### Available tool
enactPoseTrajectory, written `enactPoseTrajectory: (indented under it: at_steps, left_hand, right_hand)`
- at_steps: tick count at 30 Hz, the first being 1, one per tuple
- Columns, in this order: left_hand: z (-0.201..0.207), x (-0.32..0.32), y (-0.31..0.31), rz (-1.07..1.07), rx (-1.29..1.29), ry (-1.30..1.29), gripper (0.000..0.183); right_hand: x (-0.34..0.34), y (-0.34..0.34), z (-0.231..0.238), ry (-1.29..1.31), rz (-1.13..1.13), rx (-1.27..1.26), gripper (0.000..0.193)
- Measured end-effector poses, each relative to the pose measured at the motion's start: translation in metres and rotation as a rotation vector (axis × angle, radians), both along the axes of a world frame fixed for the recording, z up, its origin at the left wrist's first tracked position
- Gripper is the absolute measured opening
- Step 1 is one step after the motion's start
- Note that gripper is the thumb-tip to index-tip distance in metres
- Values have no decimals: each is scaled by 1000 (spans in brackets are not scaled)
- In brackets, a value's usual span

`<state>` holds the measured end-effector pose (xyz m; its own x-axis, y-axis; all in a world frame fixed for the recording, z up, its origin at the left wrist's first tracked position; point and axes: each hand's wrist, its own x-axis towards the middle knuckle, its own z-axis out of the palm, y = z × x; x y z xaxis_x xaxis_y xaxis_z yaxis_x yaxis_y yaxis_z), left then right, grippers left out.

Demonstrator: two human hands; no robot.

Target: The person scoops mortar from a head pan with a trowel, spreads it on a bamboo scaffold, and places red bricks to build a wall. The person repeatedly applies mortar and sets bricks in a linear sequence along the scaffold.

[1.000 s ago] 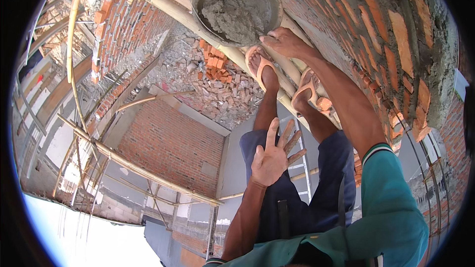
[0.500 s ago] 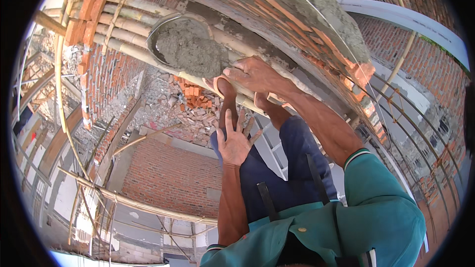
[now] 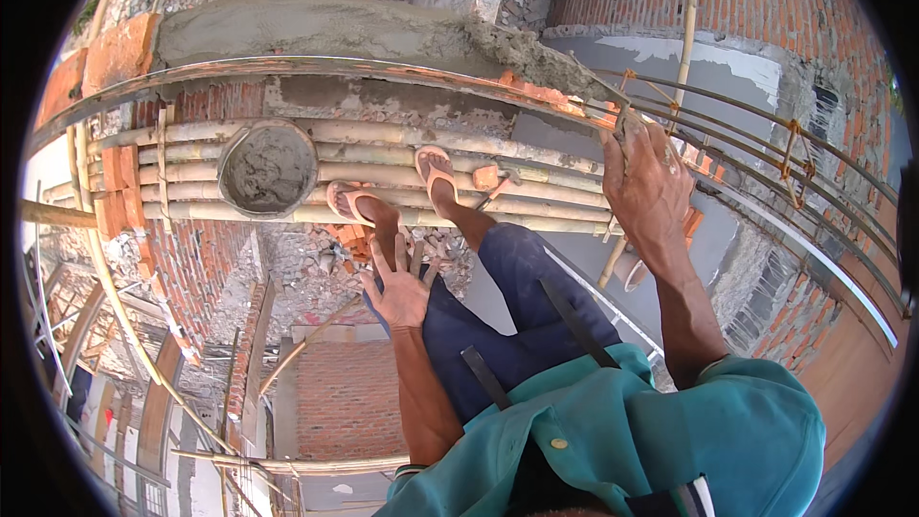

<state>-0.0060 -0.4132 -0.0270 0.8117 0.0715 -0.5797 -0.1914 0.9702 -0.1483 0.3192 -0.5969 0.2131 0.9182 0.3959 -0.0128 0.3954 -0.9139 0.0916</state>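
Observation:
My right hand (image 3: 651,177) is closed around the handle of a trowel (image 3: 617,101), at the right end of the brick wall. Its blade is largely hidden by grey mortar (image 3: 536,57), which lies along the wall's top and slumps at that end. My left hand (image 3: 397,297) is empty, fingers spread, palm up, above my left thigh. To its upper left, a round bucket (image 3: 222,177) of wet mortar stands on the bamboo poles. My feet, in sandals (image 3: 436,168), rest on the same poles.
A taut string line (image 3: 383,61) runs along the wall's near face. Stacked bricks (image 3: 120,182) sit at the platform's left, and a hammer (image 3: 498,190) lies beside my right foot. Steel rebar (image 3: 795,148) juts out at right. Far below the poles lies brick rubble (image 3: 335,249).
My right hand has moved from the bucket up and right to the wall's end, carrying the trowel. The view has swung toward the wall. My left hand stays spread.

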Motion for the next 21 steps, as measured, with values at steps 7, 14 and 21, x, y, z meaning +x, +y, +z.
enactPoseTrajectory:
  at_steps: [7,14,21]
  left_hand:
    - [6,-5,4,-26,16,43,74]
    - [30,3,18,-103,128,159,75]
    - [92,34,70,-64,342,53,72]
  right_hand:
    - [-5,-14,-14,52,-141,62,23]
    - [-12,-19,21,85,-155,325,28]
    - [0,2,-10,213,-208,95,24]
